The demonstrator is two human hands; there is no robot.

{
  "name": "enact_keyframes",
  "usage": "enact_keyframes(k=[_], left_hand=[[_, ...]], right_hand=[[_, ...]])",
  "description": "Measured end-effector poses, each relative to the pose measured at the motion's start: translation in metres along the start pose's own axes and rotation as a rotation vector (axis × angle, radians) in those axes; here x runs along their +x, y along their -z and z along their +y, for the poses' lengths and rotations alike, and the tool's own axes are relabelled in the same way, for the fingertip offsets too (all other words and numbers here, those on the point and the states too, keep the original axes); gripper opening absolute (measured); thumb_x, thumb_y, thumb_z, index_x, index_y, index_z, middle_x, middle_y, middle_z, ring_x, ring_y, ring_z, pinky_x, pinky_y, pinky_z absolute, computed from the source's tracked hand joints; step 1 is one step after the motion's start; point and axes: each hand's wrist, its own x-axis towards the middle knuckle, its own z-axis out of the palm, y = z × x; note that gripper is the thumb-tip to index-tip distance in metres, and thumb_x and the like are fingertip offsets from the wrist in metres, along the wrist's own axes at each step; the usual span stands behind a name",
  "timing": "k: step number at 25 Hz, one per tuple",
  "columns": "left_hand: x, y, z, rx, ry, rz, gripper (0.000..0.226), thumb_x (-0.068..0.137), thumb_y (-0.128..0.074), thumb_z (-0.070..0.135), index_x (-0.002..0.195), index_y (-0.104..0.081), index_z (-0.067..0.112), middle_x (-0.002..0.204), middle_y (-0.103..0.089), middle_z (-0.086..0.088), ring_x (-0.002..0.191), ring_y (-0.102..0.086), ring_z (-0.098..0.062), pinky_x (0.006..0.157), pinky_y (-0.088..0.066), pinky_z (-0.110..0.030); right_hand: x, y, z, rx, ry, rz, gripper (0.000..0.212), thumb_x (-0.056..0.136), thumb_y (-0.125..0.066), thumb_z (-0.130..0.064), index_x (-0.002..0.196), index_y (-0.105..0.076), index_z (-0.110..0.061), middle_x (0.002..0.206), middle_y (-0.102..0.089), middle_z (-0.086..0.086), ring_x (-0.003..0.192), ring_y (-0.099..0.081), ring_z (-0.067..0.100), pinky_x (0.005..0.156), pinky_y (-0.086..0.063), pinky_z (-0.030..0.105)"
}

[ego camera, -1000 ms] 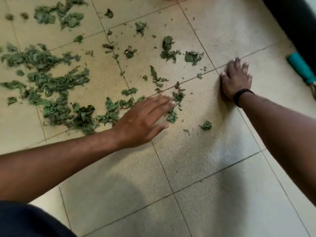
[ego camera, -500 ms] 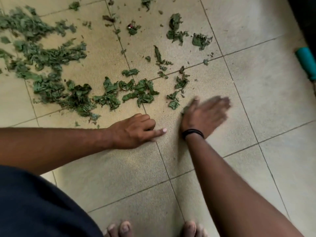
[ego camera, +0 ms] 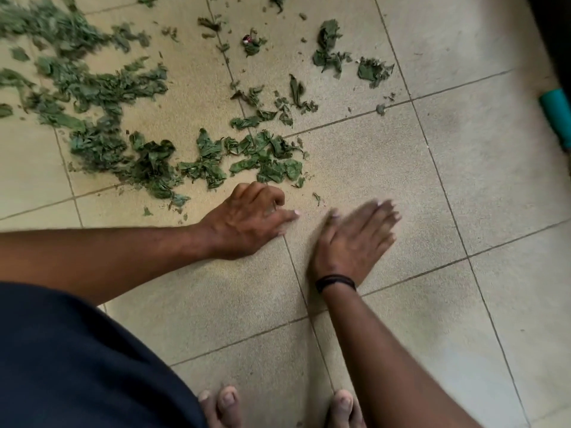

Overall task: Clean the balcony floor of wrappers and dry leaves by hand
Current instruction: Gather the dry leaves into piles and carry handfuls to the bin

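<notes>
Dry green leaves (ego camera: 148, 162) lie scattered over the beige floor tiles (ego camera: 370, 156), thickest at the upper left, with a gathered cluster (ego camera: 265, 159) just beyond my hands. A small red-and-white wrapper scrap (ego camera: 248, 40) sits among the leaves at the top. My left hand (ego camera: 247, 220) rests on the floor below that cluster with its fingers loosely curled and the forefinger pointing right; it holds nothing. My right hand (ego camera: 355, 242), blurred and with a black wristband, lies flat with straight fingers on the tile beside it, holding nothing.
A teal handle (ego camera: 556, 118) lies at the right edge, next to a dark object (ego camera: 553, 32) in the top right corner. My bare toes (ego camera: 228, 403) and dark clothing (ego camera: 77, 359) fill the bottom of the view. More loose leaves (ego camera: 330, 50) lie farther out.
My right hand swept from far right across the tile toward my left hand, and the stray leaves there are now bunched with the cluster. My left hand drew back and curled its fingers.
</notes>
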Motion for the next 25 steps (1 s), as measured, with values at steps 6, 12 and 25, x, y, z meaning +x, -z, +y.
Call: enact_keyframes(k=[6, 12, 25], left_hand=[[0.004, 0.005, 0.0, -0.097, 0.137, 0.042, 0.023, 0.094, -0.053, 0.03, 0.109, -0.045, 0.015, 0.109, -0.04, -0.006, 0.095, -0.04, -0.024, 0.082, -0.035, -0.042], [0.006, 0.004, -0.003, -0.047, 0.094, 0.004, 0.012, 0.099, -0.051, 0.023, 0.1, -0.054, 0.012, 0.09, -0.045, -0.004, 0.08, -0.039, -0.022, 0.072, -0.038, -0.045], [0.006, -0.004, -0.007, -0.17, 0.017, -0.055, 0.047, 0.104, -0.051, 0.017, 0.15, -0.044, 0.013, 0.16, -0.036, -0.016, 0.15, -0.029, -0.03, 0.122, -0.027, -0.047]], right_hand=[[0.041, -0.016, -0.073, -0.153, 0.232, -0.039, 0.074, 0.104, -0.015, -0.051, 0.157, 0.014, -0.01, 0.164, 0.023, 0.014, 0.152, 0.021, 0.031, 0.125, 0.002, 0.054], [0.111, 0.0, -0.127, -0.085, 0.51, 0.064, 0.072, 0.105, -0.018, -0.051, 0.16, 0.004, -0.011, 0.168, 0.011, 0.013, 0.154, 0.012, 0.03, 0.125, 0.006, 0.051], [0.135, 0.009, -0.122, -0.08, 0.741, -0.063, 0.072, 0.104, -0.013, -0.057, 0.161, -0.001, -0.015, 0.167, 0.012, 0.006, 0.155, 0.012, 0.026, 0.126, 0.003, 0.049]])
